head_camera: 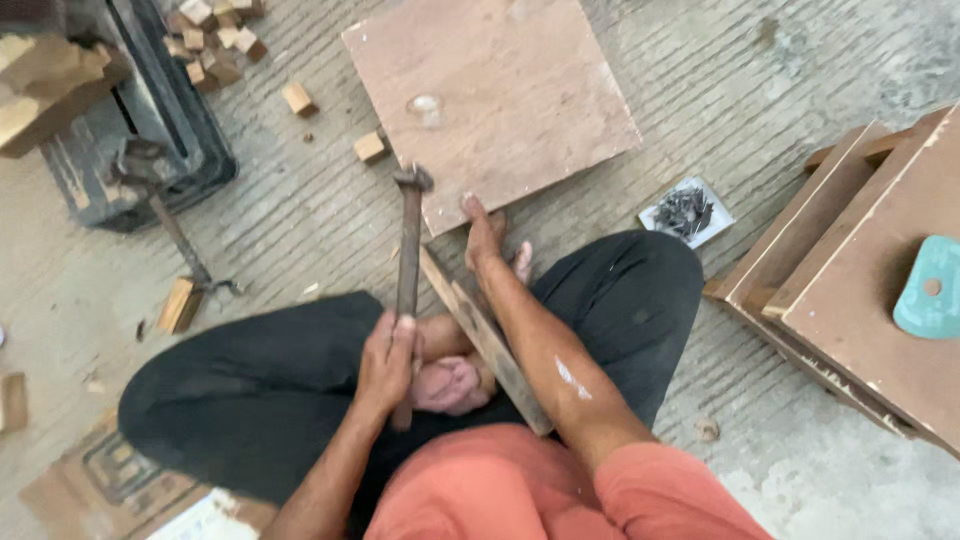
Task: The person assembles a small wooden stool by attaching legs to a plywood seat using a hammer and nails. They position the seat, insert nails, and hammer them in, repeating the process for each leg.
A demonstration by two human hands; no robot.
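I sit cross-legged on the floor. My left hand [388, 352] grips the lower handle of a rusty hammer [409, 235], whose head is up near the corner of a square plywood board [490, 95]. My right hand [487, 240] reaches forward and holds the far end of a narrow wooden slat [490, 345], fingers stretched toward the board's near edge. The slat runs diagonally across my lap, partly hidden under my right forearm.
A small pile of dark nails [685, 212] lies on white paper to the right. Stacked wooden panels [860, 270] with a teal object [930, 290] stand further right. Small wood blocks [215, 35], a second hammer [150, 175] and a dark crate [170, 120] are at the upper left.
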